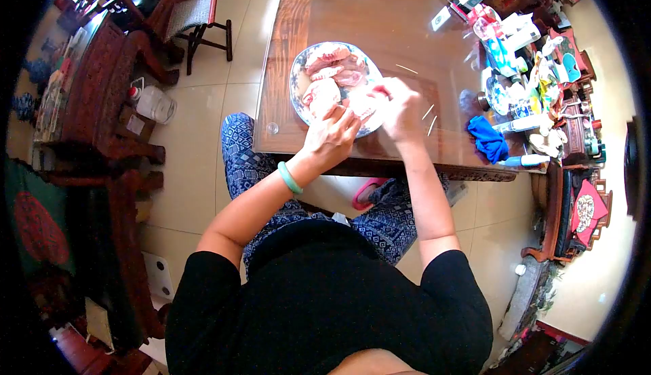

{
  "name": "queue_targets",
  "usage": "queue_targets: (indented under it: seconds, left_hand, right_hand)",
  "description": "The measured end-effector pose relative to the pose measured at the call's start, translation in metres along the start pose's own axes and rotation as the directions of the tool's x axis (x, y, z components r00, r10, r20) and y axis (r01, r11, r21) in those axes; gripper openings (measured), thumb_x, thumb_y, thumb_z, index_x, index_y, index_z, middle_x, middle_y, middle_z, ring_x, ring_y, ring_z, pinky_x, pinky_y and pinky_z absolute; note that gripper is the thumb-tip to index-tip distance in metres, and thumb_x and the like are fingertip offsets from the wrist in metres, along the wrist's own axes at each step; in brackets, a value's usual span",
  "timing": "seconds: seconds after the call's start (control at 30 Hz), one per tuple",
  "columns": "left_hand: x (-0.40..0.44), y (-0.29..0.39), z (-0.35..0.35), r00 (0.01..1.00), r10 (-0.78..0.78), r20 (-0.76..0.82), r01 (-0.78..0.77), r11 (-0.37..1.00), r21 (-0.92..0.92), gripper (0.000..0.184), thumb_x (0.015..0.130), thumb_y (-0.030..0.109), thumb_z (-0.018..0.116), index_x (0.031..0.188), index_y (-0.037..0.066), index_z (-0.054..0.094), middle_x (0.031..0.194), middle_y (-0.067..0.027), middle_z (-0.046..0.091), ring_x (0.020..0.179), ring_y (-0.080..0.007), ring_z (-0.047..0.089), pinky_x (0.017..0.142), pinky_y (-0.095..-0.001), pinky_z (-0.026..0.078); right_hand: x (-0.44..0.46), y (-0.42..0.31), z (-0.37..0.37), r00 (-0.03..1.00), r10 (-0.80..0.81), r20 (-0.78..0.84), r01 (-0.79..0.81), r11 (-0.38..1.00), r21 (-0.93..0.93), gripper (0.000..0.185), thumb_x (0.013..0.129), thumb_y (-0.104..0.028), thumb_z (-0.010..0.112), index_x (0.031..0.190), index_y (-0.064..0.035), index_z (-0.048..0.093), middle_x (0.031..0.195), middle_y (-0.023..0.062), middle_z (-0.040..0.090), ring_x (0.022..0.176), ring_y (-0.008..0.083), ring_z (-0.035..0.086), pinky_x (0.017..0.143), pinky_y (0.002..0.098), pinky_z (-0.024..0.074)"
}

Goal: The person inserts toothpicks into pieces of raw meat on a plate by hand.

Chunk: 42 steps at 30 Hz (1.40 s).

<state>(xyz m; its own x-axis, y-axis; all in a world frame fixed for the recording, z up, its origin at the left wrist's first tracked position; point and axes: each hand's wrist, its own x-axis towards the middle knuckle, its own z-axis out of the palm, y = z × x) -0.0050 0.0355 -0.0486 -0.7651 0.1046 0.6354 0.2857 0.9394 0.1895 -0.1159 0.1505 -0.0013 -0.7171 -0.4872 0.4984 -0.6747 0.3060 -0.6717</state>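
Note:
A blue-and-white patterned plate near the table's left front corner holds several pale pink pieces of raw meat. My left hand, with a green bangle on its wrist, reaches over the plate's near rim. Its fingers are bent and pinched together on a piece of meat at the near side of the plate. Over the plate's right rim is my right hand, its fingers curled closed. Glare and blur hide what its fingertips hold, if anything.
The plate stands on a glass-topped wooden table. Thin pale sticks lie right of my right hand. Bottles, a blue cloth and mixed household items crowd the table's right side. A folding stool stands on the floor at the left.

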Motion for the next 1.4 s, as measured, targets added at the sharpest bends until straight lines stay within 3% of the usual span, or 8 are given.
queue_targets:
  seconds: [0.23, 0.3, 0.47, 0.6, 0.77, 0.9, 1.3, 1.4]
  left_hand:
    - [-0.004, -0.002, 0.007, 0.998, -0.045, -0.031, 0.044, 0.998, -0.033, 0.018, 0.069, 0.01, 0.059, 0.085, 0.004, 0.062, 0.095, -0.0142, 0.062, 0.092, -0.0254, 0.061, 0.097, -0.0411, 0.038]
    - [-0.002, 0.0, 0.004, 0.998, -0.049, -0.035, 0.047, 0.998, -0.033, 0.017, 0.068, 0.01, 0.059, 0.084, 0.004, 0.063, 0.096, -0.0141, 0.062, 0.093, -0.0252, 0.061, 0.097, -0.0409, 0.038]
    - [-0.004, -0.001, 0.006, 0.996, -0.064, -0.067, 0.063, 0.998, -0.03, 0.016, 0.068, 0.011, 0.06, 0.083, 0.006, 0.064, 0.096, -0.0129, 0.063, 0.093, -0.0245, 0.062, 0.097, -0.0402, 0.038]
    - [-0.001, 0.0, 0.003, 0.995, -0.074, -0.074, 0.069, 0.995, -0.065, 0.017, 0.068, 0.01, 0.06, 0.084, 0.006, 0.064, 0.095, -0.0118, 0.063, 0.093, -0.024, 0.063, 0.096, -0.0401, 0.039]
    - [-0.003, -0.001, 0.003, 0.994, -0.112, -0.012, 0.111, 0.989, -0.102, 0.018, 0.067, 0.009, 0.06, 0.084, 0.007, 0.065, 0.092, -0.0103, 0.063, 0.095, -0.0235, 0.063, 0.097, -0.0404, 0.039]
    - [-0.001, 0.001, 0.004, 0.99, -0.113, -0.081, 0.106, 0.991, -0.086, 0.017, 0.067, 0.008, 0.06, 0.083, 0.007, 0.066, 0.09, -0.0097, 0.063, 0.098, -0.0235, 0.063, 0.097, -0.041, 0.04]
    - [-0.003, -0.001, 0.005, 0.992, -0.094, -0.085, 0.089, 0.994, -0.069, 0.019, 0.068, 0.009, 0.061, 0.085, 0.008, 0.069, 0.091, -0.0099, 0.064, 0.1, -0.0247, 0.063, 0.098, -0.042, 0.04]
    - [-0.003, 0.0, 0.007, 0.993, -0.1, -0.07, 0.093, 0.991, -0.095, 0.018, 0.067, 0.01, 0.061, 0.083, 0.008, 0.068, 0.089, -0.0099, 0.064, 0.099, -0.0246, 0.063, 0.099, -0.0417, 0.039]
  right_hand:
    - [0.003, -0.003, -0.011, 0.996, 0.063, -0.066, -0.06, 0.997, 0.05, 0.008, 0.075, 0.001, 0.072, 0.08, 0.0016, 0.066, 0.076, 0.0163, 0.066, 0.065, 0.0265, 0.067, 0.06, 0.035, 0.0535]
    - [-0.004, 0.008, -0.002, 0.998, -0.064, 0.015, 0.065, 0.987, -0.144, 0.009, 0.074, 0.003, 0.072, 0.081, 0.0025, 0.066, 0.076, 0.0136, 0.067, 0.065, 0.0207, 0.067, 0.058, 0.0324, 0.053]
    - [0.002, -0.005, -0.016, 0.992, 0.098, -0.083, -0.095, 0.995, 0.037, 0.009, 0.075, -0.002, 0.073, 0.081, 0.001, 0.067, 0.076, 0.0154, 0.067, 0.066, 0.0249, 0.068, 0.059, 0.0335, 0.0532]
    - [-0.013, 0.011, -0.004, 0.997, 0.075, 0.03, -0.072, 0.991, -0.111, 0.009, 0.075, 0.0, 0.073, 0.082, 0.0017, 0.067, 0.076, 0.0139, 0.068, 0.065, 0.0227, 0.067, 0.058, 0.0313, 0.0528]
    - [-0.01, -0.003, -0.008, 0.995, 0.089, -0.049, -0.088, 0.996, 0.032, 0.009, 0.075, -0.001, 0.072, 0.082, 0.0019, 0.067, 0.077, 0.0144, 0.067, 0.065, 0.0247, 0.067, 0.06, 0.0328, 0.0526]
    - [-0.015, 0.006, -0.002, 0.997, 0.056, 0.051, -0.053, 0.997, -0.056, 0.008, 0.077, 0.004, 0.071, 0.083, 0.0023, 0.066, 0.074, 0.0113, 0.068, 0.066, 0.0136, 0.065, 0.061, 0.0281, 0.0524]
    - [-0.005, -0.011, -0.002, 0.999, 0.006, -0.047, -0.006, 1.0, 0.011, 0.008, 0.076, 0.002, 0.068, 0.083, 0.0025, 0.066, 0.076, 0.0156, 0.067, 0.065, 0.0262, 0.067, 0.059, 0.0331, 0.053]
    - [-0.007, 0.0, 0.005, 0.998, -0.035, 0.048, 0.04, 0.995, -0.094, 0.008, 0.075, 0.003, 0.071, 0.081, 0.0039, 0.065, 0.073, 0.0139, 0.068, 0.064, 0.0176, 0.067, 0.06, 0.0299, 0.0539]
